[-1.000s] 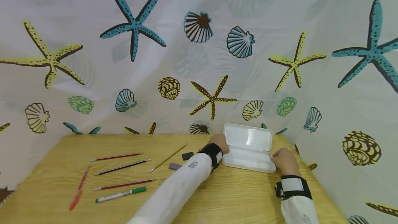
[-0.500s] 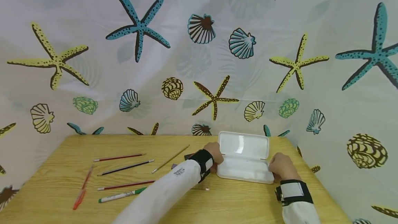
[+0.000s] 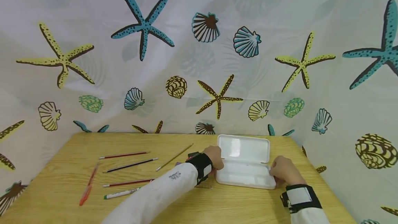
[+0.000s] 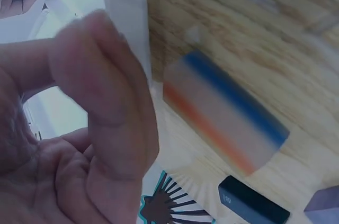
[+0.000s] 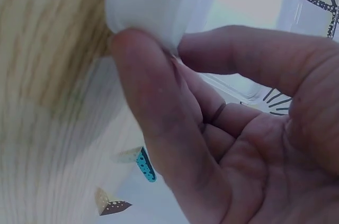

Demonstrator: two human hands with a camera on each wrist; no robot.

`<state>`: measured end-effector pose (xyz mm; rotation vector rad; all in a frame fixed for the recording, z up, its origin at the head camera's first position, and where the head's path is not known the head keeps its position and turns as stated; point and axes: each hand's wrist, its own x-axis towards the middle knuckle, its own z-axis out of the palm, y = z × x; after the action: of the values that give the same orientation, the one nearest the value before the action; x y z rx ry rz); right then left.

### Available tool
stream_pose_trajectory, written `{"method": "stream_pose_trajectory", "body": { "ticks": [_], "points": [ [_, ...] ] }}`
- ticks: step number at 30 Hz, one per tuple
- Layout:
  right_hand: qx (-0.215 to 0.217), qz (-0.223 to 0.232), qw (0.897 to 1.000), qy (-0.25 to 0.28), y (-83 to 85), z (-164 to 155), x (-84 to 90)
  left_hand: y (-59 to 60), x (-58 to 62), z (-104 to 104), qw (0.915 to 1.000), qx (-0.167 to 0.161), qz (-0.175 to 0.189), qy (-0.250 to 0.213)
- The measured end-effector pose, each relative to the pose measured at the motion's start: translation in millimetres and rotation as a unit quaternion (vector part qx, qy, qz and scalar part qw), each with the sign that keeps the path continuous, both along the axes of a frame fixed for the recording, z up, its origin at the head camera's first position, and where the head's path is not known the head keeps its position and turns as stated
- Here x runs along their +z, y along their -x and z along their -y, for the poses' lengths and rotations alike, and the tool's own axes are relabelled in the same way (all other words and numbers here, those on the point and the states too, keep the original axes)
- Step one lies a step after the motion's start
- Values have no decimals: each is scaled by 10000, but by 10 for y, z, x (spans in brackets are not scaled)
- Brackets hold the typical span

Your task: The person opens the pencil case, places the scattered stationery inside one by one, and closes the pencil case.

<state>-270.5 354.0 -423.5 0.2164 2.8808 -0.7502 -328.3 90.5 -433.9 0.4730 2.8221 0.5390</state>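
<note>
An open white pencil case [image 3: 244, 168] lies on the wooden table [image 3: 236, 206] at the right, its lid [image 3: 244, 148] tilted up at the back. My left hand [image 3: 217, 161] holds the case's left end, fingers curled against its wall [image 4: 127, 23]. My right hand [image 3: 275, 172] pinches the right end, with thumb and fingers on the rounded corner [image 5: 153, 1]. The case's tray looks bare. Beside the left hand lie a striped blue, white and orange eraser [image 4: 225, 115], a small black block [image 4: 254, 203] and a purple piece [image 4: 326, 208].
Several pencils and pens lie on the left half of the table: a red pencil [image 3: 124, 155], a dark one [image 3: 130, 165], a yellow one [image 3: 174, 157], a white marker with a green cap [image 3: 119, 193] and an orange pen [image 3: 88, 189]. A sea-pattern curtain [image 3: 199, 61] closes the back and right.
Both hands have drawn the open case nearer to me, away from the table's far edge. My left wrist now covers most of the small erasers.
</note>
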Motion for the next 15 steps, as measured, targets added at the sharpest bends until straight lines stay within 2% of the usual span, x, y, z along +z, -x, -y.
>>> {"method": "stream_pose_trajectory", "body": {
  "ticks": [8, 15],
  "points": [
    [19, 140, 9999, 70, 40, 17, 12, -76, 152, 8, 9978, 1, 573, 339],
    [92, 44, 9999, -74, 81, 75, 46, -127, 205, 29, 9976, 45, 596, 338]
  ]
}}
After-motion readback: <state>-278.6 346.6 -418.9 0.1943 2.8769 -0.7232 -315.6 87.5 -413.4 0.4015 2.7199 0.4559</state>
